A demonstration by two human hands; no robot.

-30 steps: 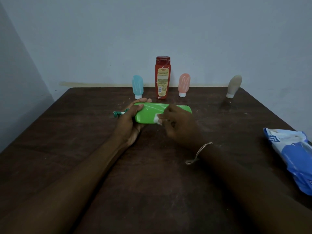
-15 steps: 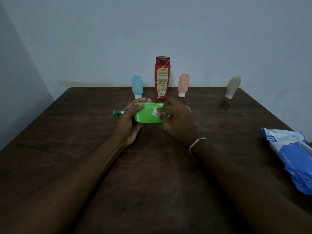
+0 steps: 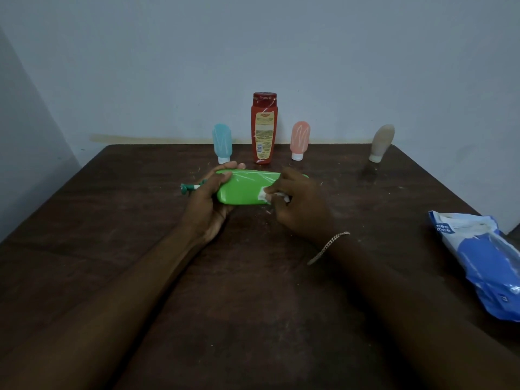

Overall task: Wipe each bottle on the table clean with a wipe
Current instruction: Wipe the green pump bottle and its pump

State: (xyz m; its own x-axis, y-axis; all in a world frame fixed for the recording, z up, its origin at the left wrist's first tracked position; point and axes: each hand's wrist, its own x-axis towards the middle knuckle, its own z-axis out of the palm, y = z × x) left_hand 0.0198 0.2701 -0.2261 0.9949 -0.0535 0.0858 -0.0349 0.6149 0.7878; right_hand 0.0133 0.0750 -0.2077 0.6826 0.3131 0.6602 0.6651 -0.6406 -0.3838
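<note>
Dark bench (image 3: 253, 305) carries a glossy green bottle (image 3: 243, 190) lying sideways. Left hand (image 3: 206, 205) grips its pump end; right hand (image 3: 301, 205) pinches a crumpled white wipe (image 3: 264, 196) against it.

Wipes packet (image 3: 488, 266) cut by right edge, red bottle (image 3: 264, 128) label unreadable, green bottle (image 3: 244, 187) partly hidden.
</note>
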